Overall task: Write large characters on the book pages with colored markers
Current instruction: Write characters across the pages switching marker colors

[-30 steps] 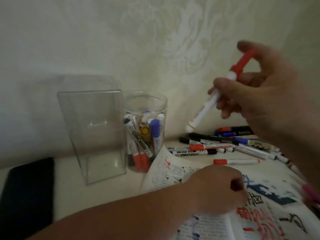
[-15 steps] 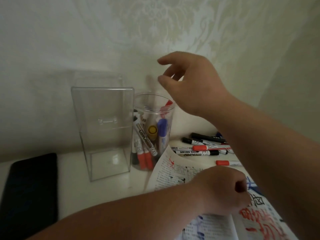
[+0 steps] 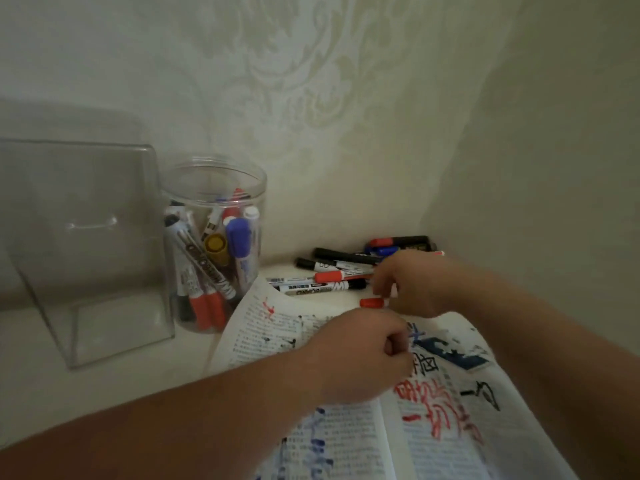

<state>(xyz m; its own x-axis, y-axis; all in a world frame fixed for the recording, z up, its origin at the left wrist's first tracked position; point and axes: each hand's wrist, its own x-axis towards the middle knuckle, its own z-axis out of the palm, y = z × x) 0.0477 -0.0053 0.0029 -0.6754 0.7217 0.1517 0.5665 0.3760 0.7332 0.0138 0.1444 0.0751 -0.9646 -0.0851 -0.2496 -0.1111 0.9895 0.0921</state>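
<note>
Several markers (image 3: 239, 242) in clear jar (image 3: 259, 188)

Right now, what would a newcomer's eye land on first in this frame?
The open book at lower right, its pages scrawled with big red, blue and black characters, with the left hand resting on it as a fist. The clear jar crammed with markers at centre left, and the right hand reaching into loose markers behind the book.

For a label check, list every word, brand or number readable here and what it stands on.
"WHITEBOARD": black-capped marker lying beside the book.
"WHITEBOARD": marker leaning inside the round jar.
Print in the book and other marker labels: too small to read.
The handwritten characters on the pages: too blurred to read.
</note>
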